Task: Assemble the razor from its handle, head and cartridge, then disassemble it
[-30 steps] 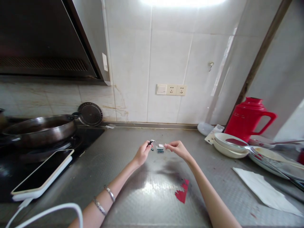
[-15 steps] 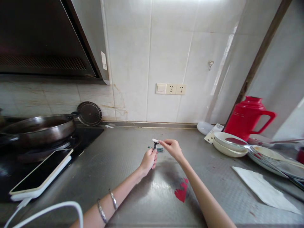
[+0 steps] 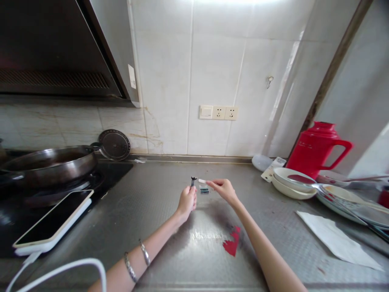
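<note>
My left hand [image 3: 187, 200] is closed around the dark handle of a small black razor [image 3: 193, 181], whose T-shaped head points up. Between the fingertips of my right hand [image 3: 223, 189], a short white cap-like strip [image 3: 202, 181] is pinched. A small gap separates the strip from the razor's head. Behind the hands, a small clear pack with dark green bands [image 3: 204, 189] lies on the metal counter [image 3: 164, 251]. A torn-edged red piece [image 3: 232, 242] lies nearer me, between my forearms.
On the left, a phone on a white block [image 3: 54, 219] with a cable rests by the cooktop, which bears a pan [image 3: 73, 168]. To the right are a red thermos jug [image 3: 317, 148], stacked bowls [image 3: 294, 194], plates with utensils, and a white paper sheet [image 3: 337, 241].
The white strip has come off the razor's head. My left hand has shifted slightly left with the razor, my right hand slightly right with the strip, uncovering more of the clear pack.
</note>
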`<state>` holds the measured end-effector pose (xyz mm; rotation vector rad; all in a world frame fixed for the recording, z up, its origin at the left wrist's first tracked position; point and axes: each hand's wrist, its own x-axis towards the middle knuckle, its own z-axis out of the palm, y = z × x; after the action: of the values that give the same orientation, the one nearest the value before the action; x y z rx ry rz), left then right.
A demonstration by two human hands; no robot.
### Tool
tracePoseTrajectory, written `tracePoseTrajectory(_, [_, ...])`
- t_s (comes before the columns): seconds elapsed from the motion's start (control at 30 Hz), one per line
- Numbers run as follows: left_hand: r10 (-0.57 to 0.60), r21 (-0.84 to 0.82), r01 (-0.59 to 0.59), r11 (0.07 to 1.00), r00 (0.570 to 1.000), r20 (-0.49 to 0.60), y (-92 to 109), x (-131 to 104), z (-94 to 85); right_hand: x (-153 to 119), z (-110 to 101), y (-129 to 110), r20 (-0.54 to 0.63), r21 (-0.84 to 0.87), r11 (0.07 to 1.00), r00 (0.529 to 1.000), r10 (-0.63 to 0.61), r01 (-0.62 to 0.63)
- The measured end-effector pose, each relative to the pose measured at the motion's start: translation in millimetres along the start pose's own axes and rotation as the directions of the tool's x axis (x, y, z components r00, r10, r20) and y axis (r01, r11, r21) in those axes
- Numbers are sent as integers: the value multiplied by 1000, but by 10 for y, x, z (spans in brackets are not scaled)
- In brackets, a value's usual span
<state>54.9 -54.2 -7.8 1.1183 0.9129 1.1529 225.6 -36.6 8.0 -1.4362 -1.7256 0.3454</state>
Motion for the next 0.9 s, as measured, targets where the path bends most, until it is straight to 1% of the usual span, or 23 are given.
tracePoseTrajectory(0.07, [23, -4, -23, 1000, 999, -39, 13, 3, -8, 2, -20, 27, -15, -7, 1000, 1000, 21, -21])
tracePoseTrajectory(0.13, [6, 3, -6, 1000, 998, -56, 7, 2, -1, -4, -3, -3, -32, 24, 1000, 999, -2, 2])
tracePoseTrajectory(0.27, [-56, 30, 56, 998, 998, -11, -37, -21, 44, -22, 86, -101, -37, 73, 994, 997, -73, 76])
tracePoseTrajectory(0.37, [-59, 16, 59, 998, 998, 7, -50, -29, 55, -25, 75, -62, -15, 60, 997, 999, -48, 49])
tracePoseTrajectory(0.47, [-52, 14, 52, 999, 999, -16, -47, -21, 42, -26, 30, -12, -21, 33, 999, 999, -25, 26])
tracePoseTrajectory(0.57, [-46, 31, 47, 998, 999, -27, -53, -22, 42, -33, 40, -55, -51, 49, 997, 997, -51, 53])
tracePoseTrajectory(0.67, [-45, 46, 45, 998, 999, -11, -58, -35, 59, -36, 61, -97, -73, 84, 993, 994, -77, 83])
tracePoseTrajectory(0.83, [-38, 31, 39, 999, 999, -24, -30, -34, 53, -36, 12, -4, -69, 60, 998, 997, -29, 34])
tracePoseTrajectory(0.9, [-28, 38, 29, 999, 999, -39, -21, -30, 45, -39, 17, 0, -79, 59, 997, 996, -36, 41])
